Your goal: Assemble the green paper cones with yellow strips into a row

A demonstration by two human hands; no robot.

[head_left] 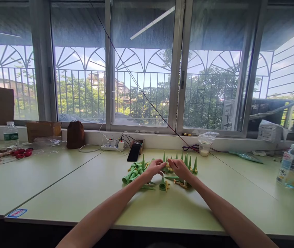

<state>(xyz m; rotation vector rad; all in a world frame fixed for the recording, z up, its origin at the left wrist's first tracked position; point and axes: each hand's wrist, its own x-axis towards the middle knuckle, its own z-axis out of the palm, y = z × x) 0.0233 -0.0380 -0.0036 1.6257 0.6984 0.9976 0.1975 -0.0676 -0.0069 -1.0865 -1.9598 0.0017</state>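
My left hand [154, 168] and my right hand [179, 168] meet over the middle of a pale green table [84, 193], fingers pinched together on a small green cone piece [166, 168]. A pile of lying green cones [133, 173] is just left of my left hand. Several green cones stand upright [189, 162] behind and right of my right hand. One cone with a yellow clip [163, 185] lies between my forearms, and another long cone [174, 178] lies under my right wrist.
A dark phone [134, 152] leans by a power strip [112, 147] under the window. A brown pouch [75, 134], cardboard box [43, 130] and water bottle [10, 134] stand at the left. A plastic cup [204, 148] and a bottle [290, 166] stand at the right.
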